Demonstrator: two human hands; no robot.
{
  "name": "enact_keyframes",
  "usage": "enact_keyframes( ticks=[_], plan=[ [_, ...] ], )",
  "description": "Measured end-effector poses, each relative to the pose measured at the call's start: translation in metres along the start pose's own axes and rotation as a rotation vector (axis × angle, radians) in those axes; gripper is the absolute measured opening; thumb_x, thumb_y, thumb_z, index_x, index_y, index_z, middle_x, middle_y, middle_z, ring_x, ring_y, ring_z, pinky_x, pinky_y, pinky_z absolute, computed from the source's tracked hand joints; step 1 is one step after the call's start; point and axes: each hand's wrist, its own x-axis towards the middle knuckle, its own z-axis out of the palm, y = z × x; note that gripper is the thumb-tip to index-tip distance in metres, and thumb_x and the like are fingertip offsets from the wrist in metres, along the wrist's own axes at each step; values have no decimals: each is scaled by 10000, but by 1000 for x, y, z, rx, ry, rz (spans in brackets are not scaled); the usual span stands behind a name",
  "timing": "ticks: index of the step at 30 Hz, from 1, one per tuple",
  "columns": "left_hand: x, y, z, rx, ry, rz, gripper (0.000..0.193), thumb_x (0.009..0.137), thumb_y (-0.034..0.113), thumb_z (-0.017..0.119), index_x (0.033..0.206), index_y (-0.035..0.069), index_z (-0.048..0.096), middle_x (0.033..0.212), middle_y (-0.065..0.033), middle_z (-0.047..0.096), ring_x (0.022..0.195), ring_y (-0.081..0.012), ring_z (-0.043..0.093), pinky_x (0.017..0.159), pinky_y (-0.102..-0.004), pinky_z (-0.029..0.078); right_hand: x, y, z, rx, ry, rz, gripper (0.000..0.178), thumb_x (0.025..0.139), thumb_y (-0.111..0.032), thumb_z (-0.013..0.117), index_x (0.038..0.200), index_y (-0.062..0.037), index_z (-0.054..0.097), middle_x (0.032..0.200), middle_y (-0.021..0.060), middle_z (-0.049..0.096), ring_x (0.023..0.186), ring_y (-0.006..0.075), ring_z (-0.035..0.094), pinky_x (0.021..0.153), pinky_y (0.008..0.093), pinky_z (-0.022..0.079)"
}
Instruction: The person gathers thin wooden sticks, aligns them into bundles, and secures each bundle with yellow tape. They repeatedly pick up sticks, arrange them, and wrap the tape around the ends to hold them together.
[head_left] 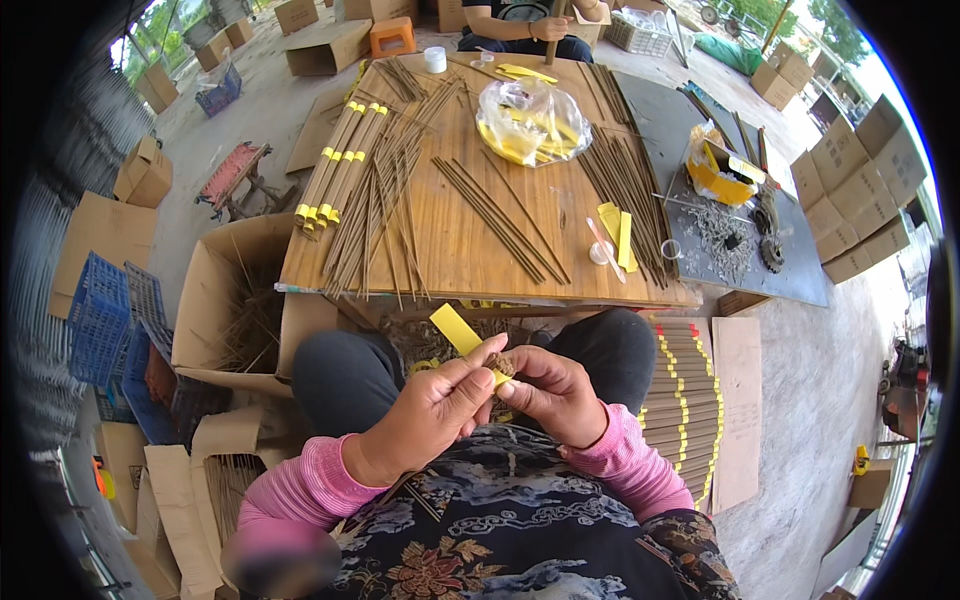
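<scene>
Both hands are mid-frame, just below the table's near edge, close together over the lap. Left hand: fingers curled in, thumb and index pinched on the work. Right hand: part-curled, thumb and fingers pinching the same piece from the other side. Between them, at frame centre: brown bundle end, a yellow paper strip against it, strip's free end sticking out to the upper left past the left fingers. Looks like a stick bundle, but the fingers hide most of it; can't tell its length.

Wooden table fills upper centre. On its left side: three banded bundles, loose brown sticks beside them. Top centre: clear plastic bag with yellow strips in it, white jar to its left. Table's right side: small round dish, cut yellow strips next to it.

Open carton at left, sticks inside. Lower right: row of banded sticks on cardboard. Top centre: co-worker's hand gripping an upright brown bundle.
</scene>
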Motion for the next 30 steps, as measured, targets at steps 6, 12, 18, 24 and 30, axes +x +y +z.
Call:
enact_keyframes(
  ticks=[6,12,18,24,30],
  plan=[
    [0,5,-1,-237,-143,-94,727,921,260,456,1393,118,-77,723,-34,492,578,-59,437,498,-170,374,1,-14,-15,-226,-171,-12,163,866,-89,546,984,18,513,889,64,553,830,148,561,739,257,444],
    [0,-1,0,-337,-113,-164,853,870,250,555,1383,107,-112,741,-49,502,594,-78,474,478,-181,387,3,-27,-21,-436,-257,-11,208,817,-150,629,944,6,574,857,72,546,778,164,526,691,277,424],
    [2,-9,0,-359,-135,-196,848,875,224,552,1376,78,-117,660,-41,505,531,-66,456,453,-178,380,4,-30,-21,-438,-273,-43,205,824,-132,613,966,14,588,870,96,570,801,199,540,726,303,425],
    [3,-5,1,-405,-196,-272,852,871,216,557,1368,38,-112,702,-46,507,569,-81,474,454,-184,387,7,-32,-26,-544,-352,-139,214,796,-98,630,979,7,593,900,106,598,830,237,549,747,329,425],
    [3,-12,-3,-469,-243,-323,762,882,181,534,1390,63,-22,777,-70,525,642,-107,496,525,-199,404,10,-38,-26,-694,-379,-260,229,761,-71,654,971,1,597,902,97,603,817,259,547,736,350,435]
  ],
)
